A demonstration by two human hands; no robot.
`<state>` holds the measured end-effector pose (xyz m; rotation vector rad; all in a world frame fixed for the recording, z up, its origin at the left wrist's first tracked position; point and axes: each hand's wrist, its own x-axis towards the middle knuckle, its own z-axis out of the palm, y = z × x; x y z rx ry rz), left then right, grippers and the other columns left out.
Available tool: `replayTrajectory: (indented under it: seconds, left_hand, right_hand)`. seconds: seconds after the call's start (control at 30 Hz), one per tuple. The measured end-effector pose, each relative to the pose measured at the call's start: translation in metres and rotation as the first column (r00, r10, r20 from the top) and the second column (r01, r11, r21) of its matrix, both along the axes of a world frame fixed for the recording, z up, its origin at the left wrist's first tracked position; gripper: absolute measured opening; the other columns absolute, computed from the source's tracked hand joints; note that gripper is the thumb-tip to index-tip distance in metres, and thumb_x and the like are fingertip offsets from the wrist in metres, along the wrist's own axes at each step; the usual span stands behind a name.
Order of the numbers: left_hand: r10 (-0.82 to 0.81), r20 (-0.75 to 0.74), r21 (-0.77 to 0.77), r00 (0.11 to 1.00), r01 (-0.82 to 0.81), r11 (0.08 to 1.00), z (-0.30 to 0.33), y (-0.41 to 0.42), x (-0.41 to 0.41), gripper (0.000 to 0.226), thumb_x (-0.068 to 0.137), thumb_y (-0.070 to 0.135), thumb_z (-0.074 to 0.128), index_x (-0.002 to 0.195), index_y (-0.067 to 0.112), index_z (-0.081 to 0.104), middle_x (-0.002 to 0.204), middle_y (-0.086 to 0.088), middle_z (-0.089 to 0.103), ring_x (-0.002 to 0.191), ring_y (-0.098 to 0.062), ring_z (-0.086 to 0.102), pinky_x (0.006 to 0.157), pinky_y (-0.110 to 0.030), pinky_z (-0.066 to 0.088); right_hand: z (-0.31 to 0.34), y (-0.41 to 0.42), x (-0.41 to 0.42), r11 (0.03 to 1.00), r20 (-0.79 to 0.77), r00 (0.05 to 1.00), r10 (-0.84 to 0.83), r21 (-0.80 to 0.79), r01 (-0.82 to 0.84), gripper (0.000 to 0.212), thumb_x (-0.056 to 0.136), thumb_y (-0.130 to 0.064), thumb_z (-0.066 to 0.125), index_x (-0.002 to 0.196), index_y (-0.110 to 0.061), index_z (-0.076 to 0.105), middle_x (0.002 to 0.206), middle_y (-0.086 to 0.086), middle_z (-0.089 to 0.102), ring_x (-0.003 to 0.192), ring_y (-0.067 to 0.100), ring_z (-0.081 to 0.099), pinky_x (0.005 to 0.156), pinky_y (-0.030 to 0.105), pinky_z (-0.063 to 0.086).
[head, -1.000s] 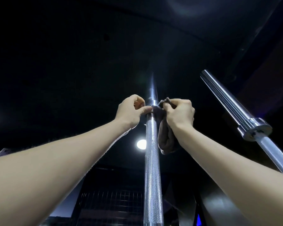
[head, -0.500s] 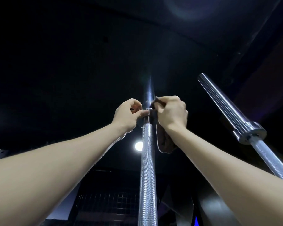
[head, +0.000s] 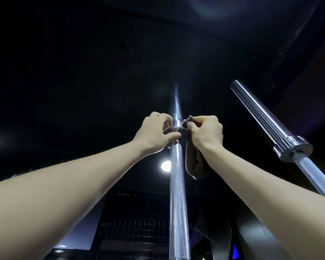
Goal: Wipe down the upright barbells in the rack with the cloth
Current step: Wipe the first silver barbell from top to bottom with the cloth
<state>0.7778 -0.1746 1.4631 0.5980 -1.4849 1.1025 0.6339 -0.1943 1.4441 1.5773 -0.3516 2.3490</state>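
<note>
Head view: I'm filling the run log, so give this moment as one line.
left hand: grips centre barbell collar | right hand: holds cloth at collar | second barbell: untouched

No legible text, label, brand or number anywhere in the dim view.

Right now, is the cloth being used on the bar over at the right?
No, the right hand holds the cloth against the middle bar, while the right bar stands apart, untouched.
</note>
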Motion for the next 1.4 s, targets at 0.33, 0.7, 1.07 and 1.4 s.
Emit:
replayTrajectory:
  seconds: [0.33, 0.7, 1.07, 1.4]
  left_hand:
    - [-0.293, -0.118, -0.037, 0.949, 0.290, 0.956, 0.003, 0.004, -0.007, 0.027, 0.074, 0.031, 0.080, 0.094, 0.023, 0.064, 0.089, 0.005, 0.054, 0.083, -0.016, 0.055, 0.084, -0.035, 0.050]
    - [-0.388, -0.132, 0.088, 0.912, 0.401, 0.912, -0.011, -0.018, -0.001, 0.025, 0.092, 0.033, 0.057, 0.110, 0.017, 0.050, 0.111, -0.004, 0.048, 0.099, -0.021, 0.053, 0.085, -0.030, 0.045]
    - [-0.157, -0.081, -0.108, 0.984, 0.148, 0.983, -0.001, -0.002, -0.009, 0.022, 0.083, 0.025, 0.072, 0.093, 0.009, 0.061, 0.099, -0.005, 0.055, 0.092, -0.020, 0.057, 0.081, -0.026, 0.043]
    - [-0.247, -0.127, -0.077, 0.961, 0.239, 0.968, -0.001, -0.011, -0.011, 0.020, 0.083, 0.017, 0.072, 0.097, 0.006, 0.063, 0.098, -0.002, 0.061, 0.089, -0.017, 0.057, 0.079, -0.026, 0.045]
  right_hand:
    - [-0.001, 0.006, 0.009, 0.982, -0.006, 0.989, -0.149, -0.116, 0.148, 0.019, 0.094, -0.031, 0.056, 0.102, -0.026, 0.073, 0.103, -0.001, 0.068, 0.101, 0.022, 0.061, 0.075, 0.024, 0.038]
    - [0.002, 0.005, -0.001, 0.999, -0.042, 0.999, 0.019, 0.048, -0.017, 0.017, 0.092, -0.027, 0.060, 0.081, -0.023, 0.071, 0.080, -0.004, 0.063, 0.091, 0.020, 0.063, 0.074, 0.024, 0.039]
    - [-0.001, 0.015, 0.014, 0.903, -0.029, 0.906, -0.422, -0.100, 0.417, 0.023, 0.096, -0.034, 0.050, 0.105, -0.027, 0.070, 0.111, 0.003, 0.062, 0.100, 0.031, 0.060, 0.070, 0.027, 0.033]
    - [-0.002, 0.021, 0.016, 0.914, -0.073, 0.911, -0.406, -0.026, 0.406, 0.021, 0.093, -0.033, 0.053, 0.106, -0.031, 0.069, 0.113, -0.001, 0.061, 0.106, 0.030, 0.059, 0.076, 0.030, 0.038]
